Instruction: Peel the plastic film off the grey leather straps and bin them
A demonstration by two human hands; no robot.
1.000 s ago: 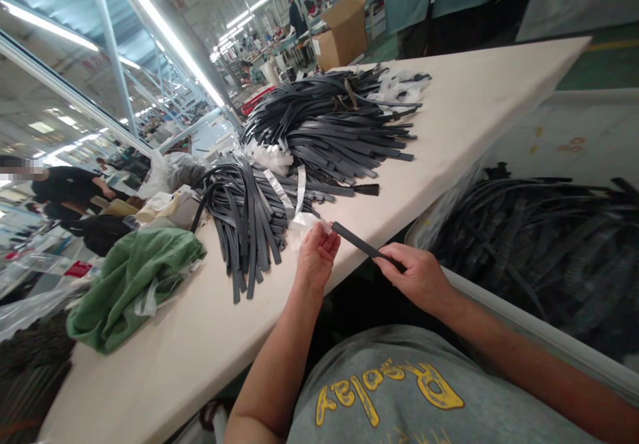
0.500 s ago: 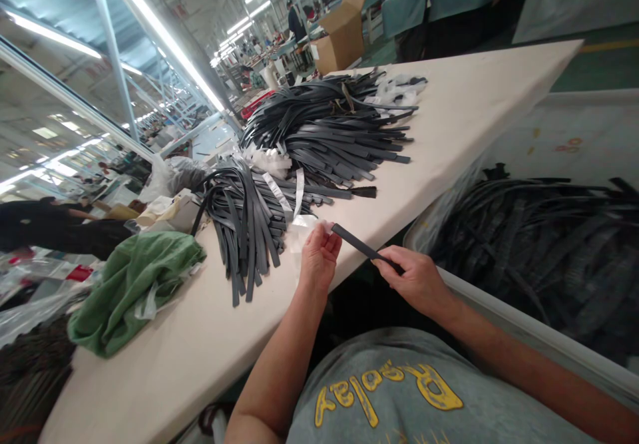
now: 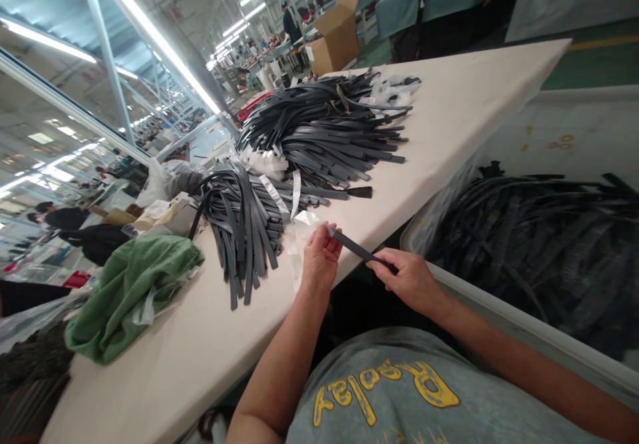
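My right hand [image 3: 407, 277] is closed round a flat dark-grey strap [image 3: 357, 249]. The strap slants up and left to the fingertips of my left hand [image 3: 322, 257]. Those fingers are pinched on a thin white strip [image 3: 307, 221], right where the strap's end meets it; the exact contact is too small to make out. Just beyond my left hand, a bundle of similar grey straps [image 3: 244, 231] hangs in a loop over the tabletop. Two short white strips [image 3: 296, 192] stand up beside that bundle.
A larger heap of straps [image 3: 329, 131] covers the far part of the pale table [image 3: 479, 98]. Green cloth [image 3: 134, 291] lies at the left. To my right stands a white bin [image 3: 559, 124] holding dark straps. A cardboard box [image 3: 337, 41] and people appear farther back.
The strap's end has come up against my left fingertips and the white strip, as my right hand shifted slightly left. The whole view has also moved a little.
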